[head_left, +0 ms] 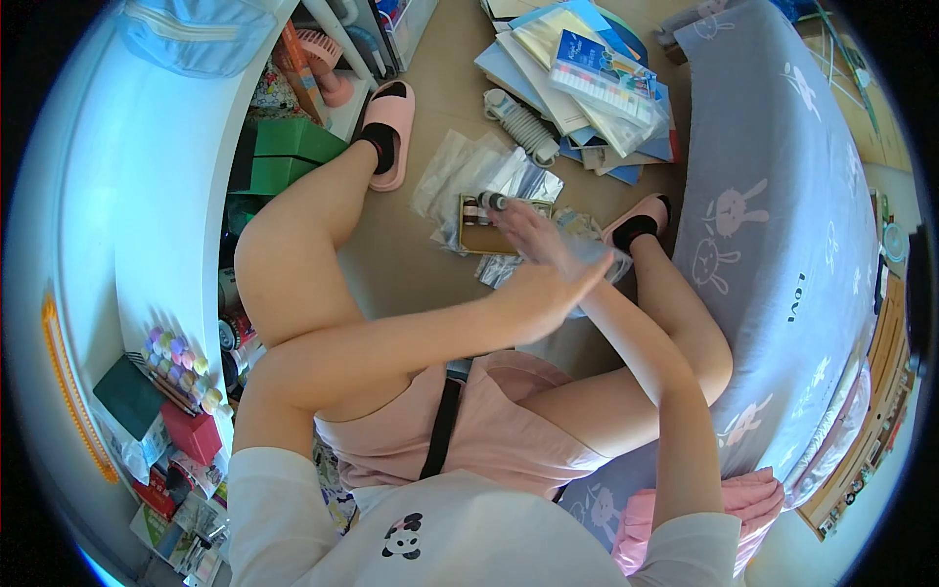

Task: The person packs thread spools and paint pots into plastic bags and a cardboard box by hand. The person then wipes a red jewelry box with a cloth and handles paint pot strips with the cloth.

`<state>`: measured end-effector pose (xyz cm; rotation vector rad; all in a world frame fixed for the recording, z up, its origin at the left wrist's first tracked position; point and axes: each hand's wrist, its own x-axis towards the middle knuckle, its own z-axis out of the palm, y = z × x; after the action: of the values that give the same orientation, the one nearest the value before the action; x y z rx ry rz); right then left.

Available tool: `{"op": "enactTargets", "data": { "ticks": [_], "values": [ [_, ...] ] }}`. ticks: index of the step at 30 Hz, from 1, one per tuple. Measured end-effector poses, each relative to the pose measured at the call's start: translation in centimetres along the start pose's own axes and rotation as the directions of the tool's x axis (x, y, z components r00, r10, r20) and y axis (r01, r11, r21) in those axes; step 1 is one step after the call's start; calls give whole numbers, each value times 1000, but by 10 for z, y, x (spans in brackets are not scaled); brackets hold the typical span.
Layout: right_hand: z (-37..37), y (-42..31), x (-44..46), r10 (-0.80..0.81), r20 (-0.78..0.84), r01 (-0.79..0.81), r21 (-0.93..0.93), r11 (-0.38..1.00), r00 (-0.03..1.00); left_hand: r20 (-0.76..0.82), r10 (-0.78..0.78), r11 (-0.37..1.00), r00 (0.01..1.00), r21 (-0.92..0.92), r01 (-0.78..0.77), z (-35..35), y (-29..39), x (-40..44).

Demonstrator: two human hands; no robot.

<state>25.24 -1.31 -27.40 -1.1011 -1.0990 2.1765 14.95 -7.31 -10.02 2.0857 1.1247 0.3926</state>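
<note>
My forearms cross in front of my lap. My right hand (530,233) reaches to the left, with a small dark cylinder with a pale band (492,201) at its fingertips, above a shallow open box (477,240). Similar small dark pieces (473,213) lie in the box's far left corner. My left hand (575,286) crosses over the right wrist, its fingers pointing right. Beside its fingers shows a clear plastic bag (590,252), partly hidden and blurred; the grip on it is not plain. Clear and silvery bags (523,176) lie around the box on the floor.
A coiled pale cable (523,127) lies beyond the bags. Behind it are stacked books and folders (533,83) with a marker pack (602,83) on top. A bed with a grey-blue rabbit-print cover (753,196) borders the right, a white desk (171,196) the left.
</note>
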Motion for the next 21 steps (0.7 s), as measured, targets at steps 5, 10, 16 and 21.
{"op": "enactTargets", "data": {
  "ticks": [5, 10, 16, 21],
  "values": [
    [0, -89, -27, 303, 140, -241, -341, 908, 943, -228, -283, 953, 932, -179, 246, -18, -38, 24],
    [-5, -170, -48, 143, 85, -41, -709, 705, 986, -185, -409, 740, 894, -641, 206, -54, -49, 34],
    [22, -234, -87, -17, 431, 426, -884, 194, 902, -226, -438, 652, 870, -746, 135, -80, -63, 28],
    [34, -253, -91, -496, 477, 420, -878, -231, 725, -205, -524, 452, 827, -890, 65, -116, -46, 19]
  ]
}}
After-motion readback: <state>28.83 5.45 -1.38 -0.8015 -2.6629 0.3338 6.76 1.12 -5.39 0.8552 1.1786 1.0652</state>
